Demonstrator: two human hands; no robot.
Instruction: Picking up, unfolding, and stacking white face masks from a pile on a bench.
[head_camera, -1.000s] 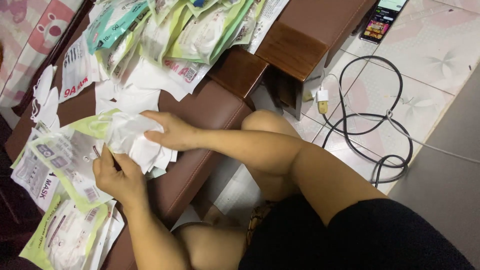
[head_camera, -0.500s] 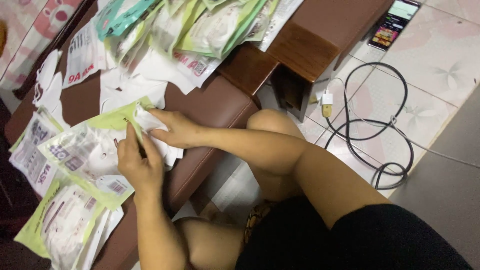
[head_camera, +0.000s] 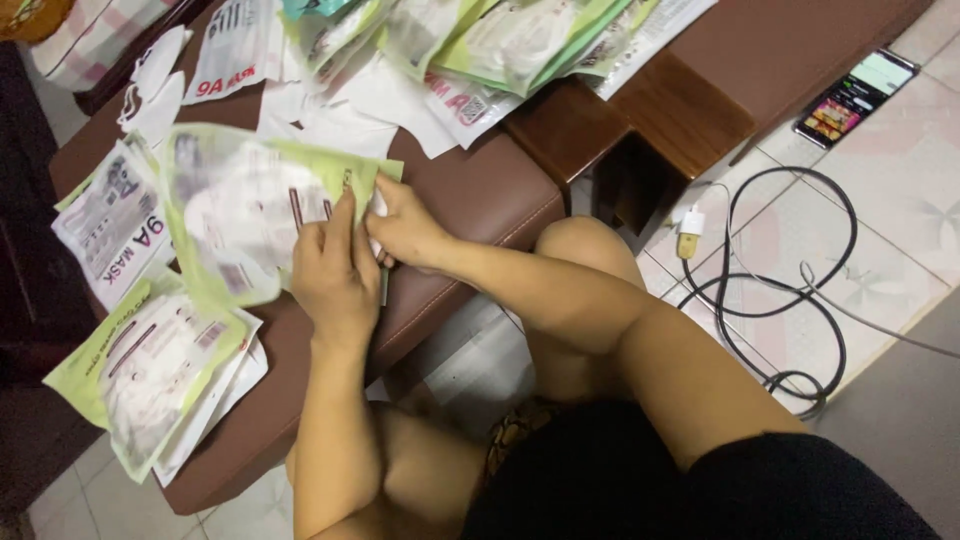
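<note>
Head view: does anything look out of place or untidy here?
Yes. A phone lies on the floor tiles beside a tangled black cable. Both hands hold a green-edged pouch; other pouches lie scattered on the bench.

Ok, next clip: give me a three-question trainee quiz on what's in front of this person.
1. True or false: both hands are on the same green-and-white pouch.
2. Multiple choice: where does the phone lie? A) on the brown bench B) on the tiled floor C) on the person's knee
3. Short answer: what lies coiled on the floor right of the knee?

Key:
1. True. The left hand and right hand both grip its right edge, above the brown padded bench.
2. B, screen lit, beside the wooden furniture.
3. A black cable with a white plug at its end.
</note>
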